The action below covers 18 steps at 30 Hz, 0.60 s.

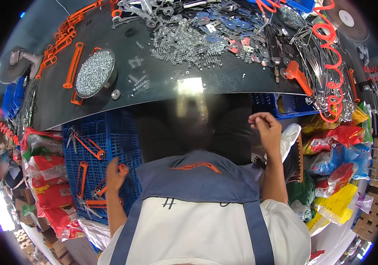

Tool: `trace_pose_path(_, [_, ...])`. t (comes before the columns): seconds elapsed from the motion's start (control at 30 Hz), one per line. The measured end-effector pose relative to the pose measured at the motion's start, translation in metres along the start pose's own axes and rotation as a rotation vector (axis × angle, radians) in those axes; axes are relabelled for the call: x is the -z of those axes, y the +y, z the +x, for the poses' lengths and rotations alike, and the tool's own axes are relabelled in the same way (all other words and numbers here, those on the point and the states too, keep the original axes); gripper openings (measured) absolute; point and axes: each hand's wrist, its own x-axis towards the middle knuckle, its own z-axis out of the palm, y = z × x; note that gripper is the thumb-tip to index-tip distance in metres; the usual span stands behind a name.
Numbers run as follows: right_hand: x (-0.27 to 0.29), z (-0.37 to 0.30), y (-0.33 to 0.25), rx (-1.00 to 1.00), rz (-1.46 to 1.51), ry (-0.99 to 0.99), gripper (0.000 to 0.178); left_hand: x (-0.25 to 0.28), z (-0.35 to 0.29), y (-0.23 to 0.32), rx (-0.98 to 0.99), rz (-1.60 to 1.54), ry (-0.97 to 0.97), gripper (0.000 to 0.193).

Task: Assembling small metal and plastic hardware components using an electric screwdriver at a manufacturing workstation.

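My left hand (115, 177) is over a blue plastic crate (120, 132) to my left, upright and slightly blurred. An orange-framed metal tool (122, 169) lies right behind it; whether my fingers grip it is hidden. Other orange-framed tools with thin silver legs, one of them a narrow frame (82, 179), lie on the crate. My right hand (268, 128) is raised to the right of my lap, just below the table's front edge. Its fingers are half curled with the thumb apart, and nothing shows in them.
The dark table (153, 84) bears a heap of springs (184, 42), a bowl of small metal parts (95, 73) and flat metal plates (215, 26). A power driver (272, 46) and an orange coiled hose (330, 66) hang at right. Filled bags (330, 163) flank me.
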Motion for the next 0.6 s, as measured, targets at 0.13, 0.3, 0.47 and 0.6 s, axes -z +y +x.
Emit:
trace_pose_path(0.13, [-0.002, -0.02, 0.023, -0.068, -0.166, -0.162, 0.012, -0.05, -0.006, 0.002, -0.399, 0.564, 0.077, 0.035])
trace_pose_path(0.3, [0.0, -0.026, 0.043, -0.114, -0.115, -0.159, 0.011, -0.058, -0.008, -0.07, -0.451, 0.805, 0.022, 0.011])
trace_pose_path(0.47, [0.003, -0.009, 0.037, -0.072, -0.156, -0.09, 0.011, -0.04, -0.014, -0.048, -0.438, 0.855, -0.321, 0.013])
trace_pose_path(0.6, [0.0, 0.001, 0.03, -0.046, -0.139, -0.137, 0.012, -0.043, -0.005, -0.028, -0.006, 0.926, -0.576, 0.024])
